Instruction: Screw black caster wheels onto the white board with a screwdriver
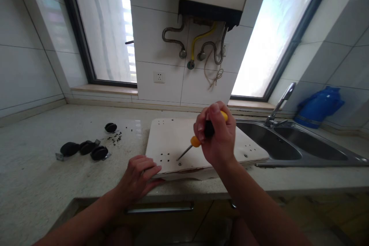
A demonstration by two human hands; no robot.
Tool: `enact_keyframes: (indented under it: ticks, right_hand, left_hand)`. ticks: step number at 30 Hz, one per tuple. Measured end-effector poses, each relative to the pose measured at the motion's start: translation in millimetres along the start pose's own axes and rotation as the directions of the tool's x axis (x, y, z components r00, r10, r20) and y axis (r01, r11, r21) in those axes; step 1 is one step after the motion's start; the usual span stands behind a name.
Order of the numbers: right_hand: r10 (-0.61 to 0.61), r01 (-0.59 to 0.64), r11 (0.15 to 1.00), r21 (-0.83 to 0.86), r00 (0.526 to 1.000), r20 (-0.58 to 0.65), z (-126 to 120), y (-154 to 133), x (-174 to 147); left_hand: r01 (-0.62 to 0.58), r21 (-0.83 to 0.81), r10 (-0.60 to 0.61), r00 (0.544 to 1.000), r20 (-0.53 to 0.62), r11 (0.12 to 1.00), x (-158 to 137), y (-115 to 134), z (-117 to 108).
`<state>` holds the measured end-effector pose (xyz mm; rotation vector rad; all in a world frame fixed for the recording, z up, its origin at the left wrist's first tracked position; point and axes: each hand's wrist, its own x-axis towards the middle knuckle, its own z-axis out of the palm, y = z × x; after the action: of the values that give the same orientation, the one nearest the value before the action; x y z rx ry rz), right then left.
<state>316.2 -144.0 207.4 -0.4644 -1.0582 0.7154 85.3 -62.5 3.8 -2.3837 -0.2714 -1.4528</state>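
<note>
My right hand (217, 134) is wrapped around the yellow and black handle of a screwdriver (195, 141). Its shaft slants down to the left, with the tip at or just above a white board (178, 134), close to a round fitting (180, 163) near the front edge. Whether the tip touches the board I cannot tell. Groups of small dark holes (165, 157) show at the board's corners. My left hand (141, 173) grips the board's front left corner, fingers on top and thumb at the lower edge.
Several black caster wheels (99, 153) and a scatter of small dark screws (115, 137) lie on the counter (86, 184) to the left. The board's right side overlaps the steel sink (288, 157). A faucet (281, 103) and a blue container (319, 105) stand behind the sink.
</note>
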Motion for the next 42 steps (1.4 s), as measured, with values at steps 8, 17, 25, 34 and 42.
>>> enact_keyframes:
  ticks: [8, 17, 25, 34, 42]
  right_hand:
    - [0.135, -0.133, 0.99, -0.039, 0.989, 0.059, 29, 23, 26]
    - [0.142, -0.133, 0.984, -0.116, 0.988, 0.068, 25, 20, 26]
    - [0.105, -0.094, 0.988, -0.12, 0.99, 0.094, 23, 16, 27]
    - [0.054, -0.041, 0.985, -0.17, 0.996, 0.07, 12, 4, 26]
    - [0.03, 0.007, 0.908, -0.418, 0.996, 0.081, -10, 6, 16]
  left_hand:
    - [-0.002, 0.035, 0.003, 1.0, -0.011, 0.999, -3, -1, 3]
    - [-0.009, 0.06, 0.009, 1.0, 0.004, 0.998, -6, 0, 3]
    - [-0.024, 0.075, 0.024, 1.0, 0.009, 0.997, 0, 0, 2]
    - [0.001, 0.072, -0.002, 1.0, 0.007, 0.997, -9, 1, 5]
    - [-0.001, 0.077, 0.001, 1.0, 0.01, 0.997, -9, -1, 6]
